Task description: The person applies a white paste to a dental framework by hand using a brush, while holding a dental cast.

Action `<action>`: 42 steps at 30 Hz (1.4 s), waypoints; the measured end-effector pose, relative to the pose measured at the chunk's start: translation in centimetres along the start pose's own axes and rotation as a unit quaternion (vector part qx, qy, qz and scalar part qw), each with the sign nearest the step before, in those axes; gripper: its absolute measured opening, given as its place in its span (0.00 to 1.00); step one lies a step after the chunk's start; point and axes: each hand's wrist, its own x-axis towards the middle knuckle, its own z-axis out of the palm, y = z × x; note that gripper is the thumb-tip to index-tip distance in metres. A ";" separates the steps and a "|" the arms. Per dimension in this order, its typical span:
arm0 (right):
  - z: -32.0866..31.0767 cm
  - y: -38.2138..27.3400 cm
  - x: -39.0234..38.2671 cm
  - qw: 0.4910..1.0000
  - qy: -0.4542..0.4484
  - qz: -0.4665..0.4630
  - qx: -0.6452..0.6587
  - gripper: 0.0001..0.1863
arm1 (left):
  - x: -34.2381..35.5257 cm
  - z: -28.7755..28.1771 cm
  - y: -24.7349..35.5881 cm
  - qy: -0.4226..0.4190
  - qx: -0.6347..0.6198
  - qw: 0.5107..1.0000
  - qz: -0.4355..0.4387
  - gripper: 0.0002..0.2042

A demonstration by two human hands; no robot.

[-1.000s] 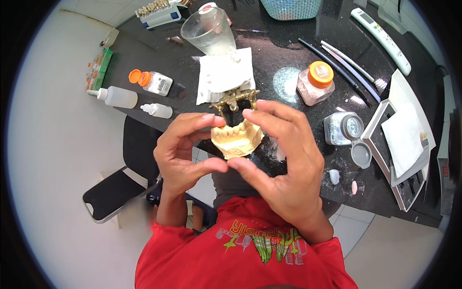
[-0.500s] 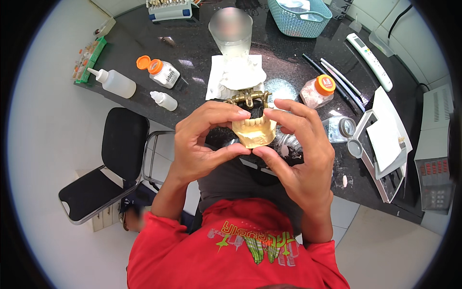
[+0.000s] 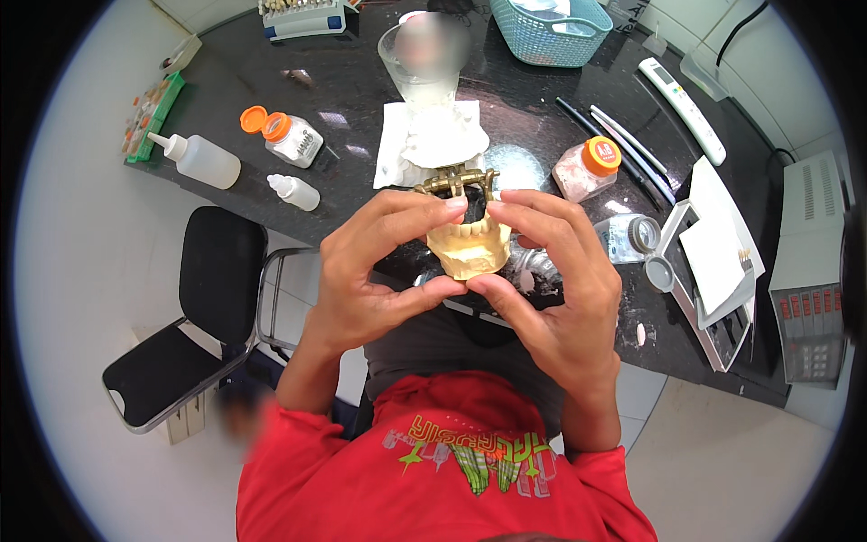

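Between my two hands sits a yellowish dental cast with a row of teeth along its upper edge. It is joined to a brass-coloured articulator, whose hinge bar points away from me. My left hand grips the cast from the left, thumb at its base and index finger near the top of the teeth. On the other side my right hand holds it the same way, its thumb tip close to the left thumb. The fingers cover both sides of the cast.
Dark counter with a white cast on tissue, a cup, a powder jar and a clear jar. Left are an orange-capped bottle and squeeze bottle. Right lie a tool case and remote. A chair stands left.
The whole scene has shifted slightly left in view. Both hands keep the same grip on the cast, which looks tipped very little, if at all.
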 end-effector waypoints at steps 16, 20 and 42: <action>-0.1 -0.1 -0.2 1.000 -0.007 -0.009 -0.012 0.27 | 0.2 -0.3 0.2 -0.016 0.047 0.998 0.022 0.28; 1.2 0.6 -1.1 0.994 0.057 0.053 0.074 0.35 | 0.5 0.8 1.3 -0.020 0.095 0.995 0.007 0.30; 4.2 -1.4 -0.6 0.990 0.086 0.055 0.097 0.41 | -1.9 -0.4 1.4 0.065 0.062 0.994 -0.063 0.24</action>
